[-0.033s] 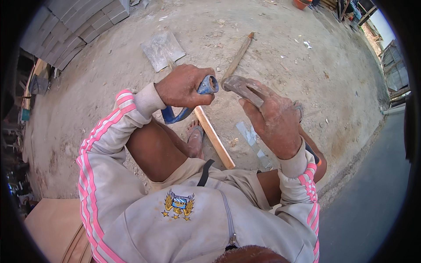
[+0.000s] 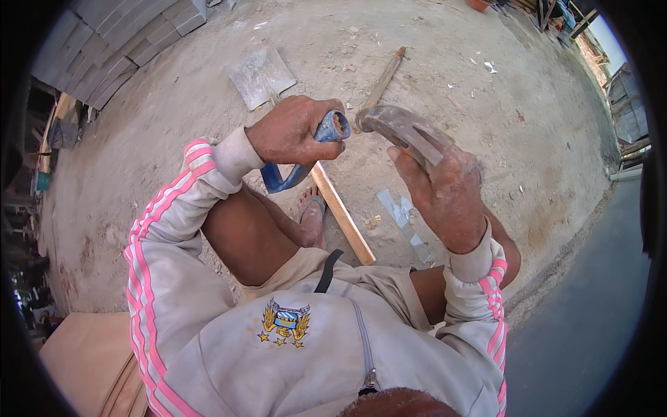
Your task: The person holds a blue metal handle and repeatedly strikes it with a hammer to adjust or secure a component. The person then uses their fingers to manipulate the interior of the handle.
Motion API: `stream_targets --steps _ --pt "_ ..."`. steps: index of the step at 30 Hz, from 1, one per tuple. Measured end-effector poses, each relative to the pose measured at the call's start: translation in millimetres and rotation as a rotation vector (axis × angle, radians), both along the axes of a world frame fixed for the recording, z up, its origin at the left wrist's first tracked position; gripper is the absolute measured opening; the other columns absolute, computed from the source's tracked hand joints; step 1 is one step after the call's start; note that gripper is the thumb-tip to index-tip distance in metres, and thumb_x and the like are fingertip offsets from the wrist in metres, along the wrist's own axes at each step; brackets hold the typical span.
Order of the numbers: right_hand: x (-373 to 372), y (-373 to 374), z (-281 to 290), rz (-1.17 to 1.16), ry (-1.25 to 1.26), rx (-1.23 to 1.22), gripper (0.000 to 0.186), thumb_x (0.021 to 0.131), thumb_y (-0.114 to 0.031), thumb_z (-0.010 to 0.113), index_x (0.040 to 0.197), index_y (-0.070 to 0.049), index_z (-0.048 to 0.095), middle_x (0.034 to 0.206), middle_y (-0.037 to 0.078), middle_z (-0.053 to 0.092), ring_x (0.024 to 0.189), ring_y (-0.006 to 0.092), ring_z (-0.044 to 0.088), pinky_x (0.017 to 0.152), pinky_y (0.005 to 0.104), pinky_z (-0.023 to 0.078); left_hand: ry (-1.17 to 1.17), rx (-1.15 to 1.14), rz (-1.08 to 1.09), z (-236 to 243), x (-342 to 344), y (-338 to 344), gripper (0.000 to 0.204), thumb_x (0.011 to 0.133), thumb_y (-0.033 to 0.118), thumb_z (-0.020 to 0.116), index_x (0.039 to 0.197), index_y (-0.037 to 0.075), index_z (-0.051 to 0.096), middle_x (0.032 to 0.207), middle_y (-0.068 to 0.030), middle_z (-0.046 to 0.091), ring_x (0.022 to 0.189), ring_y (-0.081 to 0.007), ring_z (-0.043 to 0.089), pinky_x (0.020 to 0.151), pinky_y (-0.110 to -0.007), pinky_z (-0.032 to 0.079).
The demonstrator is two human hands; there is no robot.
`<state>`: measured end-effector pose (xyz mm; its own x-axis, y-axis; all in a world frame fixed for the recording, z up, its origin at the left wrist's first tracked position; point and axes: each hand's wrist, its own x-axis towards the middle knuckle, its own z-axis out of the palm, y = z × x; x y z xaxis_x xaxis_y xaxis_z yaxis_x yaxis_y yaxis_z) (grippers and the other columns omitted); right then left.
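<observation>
My left hand (image 2: pixel 292 128) grips a blue D-shaped handle (image 2: pixel 281 181), whose open tube end points toward my right. My right hand (image 2: pixel 448 198) holds a dusty metal hammer (image 2: pixel 399 128), its head close beside that tube end; I cannot tell whether they touch. Behind my hands, a shovel blade (image 2: pixel 260 76) lies on the dirt; its link to the blue handle is hidden. A wooden pole (image 2: pixel 382 76) lies beyond the hammer, and a pale plank (image 2: pixel 344 215) is between my legs.
Grey blocks (image 2: pixel 118 42) are stacked at back left. Clear strips (image 2: pixel 399 215) lie by my right leg. A plywood sheet (image 2: pixel 76 354) is at lower left, a smooth grey surface (image 2: pixel 577 292) along the right. An orange bucket (image 2: pixel 479 5) stands far back.
My right hand and the hammer have shifted slightly right, with the hammer head raised a little. My left hand with the blue handle has moved slightly up and right.
</observation>
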<state>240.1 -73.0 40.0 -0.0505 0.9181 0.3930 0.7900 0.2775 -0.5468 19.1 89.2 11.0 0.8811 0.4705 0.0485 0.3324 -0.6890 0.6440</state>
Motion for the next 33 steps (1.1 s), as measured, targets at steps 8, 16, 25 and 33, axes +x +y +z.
stream_targets --steps 8,16,25,33 --pt "17 16 -19 -0.083 0.264 -0.036 0.035 0.097 -0.025 0.07 0.117 0.003 0.061 0.089 0.021 0.065 0.074 0.0368 0.062 0.07 0.0409 0.052 -0.685 -0.961 -0.07 0 -12 13 0.045 0.095 0.044 0.064 0.12 0.01 0.05 0.089 -0.0063 0.057 0.083 -0.019 0.061 0.088 -0.039 0.052" --pt "0 28 3 0.372 -0.105 -0.304 0.04 0.092 -0.036 0.069 0.109 0.0 0.065 0.087 0.024 0.069 0.089 0.0421 0.069 0.078 0.05 0.054 -0.511 -0.744 0.007 3 -5 3 0.054 0.102 0.054 0.055 0.127 0.006 0.05 0.106 -0.0087 0.058 0.1 -0.0197 0.061 0.089 -0.034 0.052" --pt "-13 40 1 0.549 -0.17 -0.421 0.036 0.087 -0.034 0.07 0.098 0.001 0.07 0.087 0.023 0.07 0.09 0.0409 0.07 0.081 0.051 0.055 -0.411 -0.639 -0.077 2 -5 -6 0.036 0.1 0.035 0.059 0.12 0.005 0.055 0.102 -0.0058 0.06 0.095 -0.0162 0.059 0.088 -0.033 0.048" --pt "-15 47 -1 0.467 -0.191 -0.359 0.037 0.088 -0.033 0.068 0.102 0.001 0.069 0.087 0.024 0.071 0.088 0.0411 0.071 0.079 0.0513 0.055 -0.341 -0.411 -0.005 0 -15 -2 0.042 0.097 0.042 0.069 0.119 0.007 0.058 0.095 -0.0018 0.06 0.088 -0.0094 0.056 0.078 -0.027 0.048"
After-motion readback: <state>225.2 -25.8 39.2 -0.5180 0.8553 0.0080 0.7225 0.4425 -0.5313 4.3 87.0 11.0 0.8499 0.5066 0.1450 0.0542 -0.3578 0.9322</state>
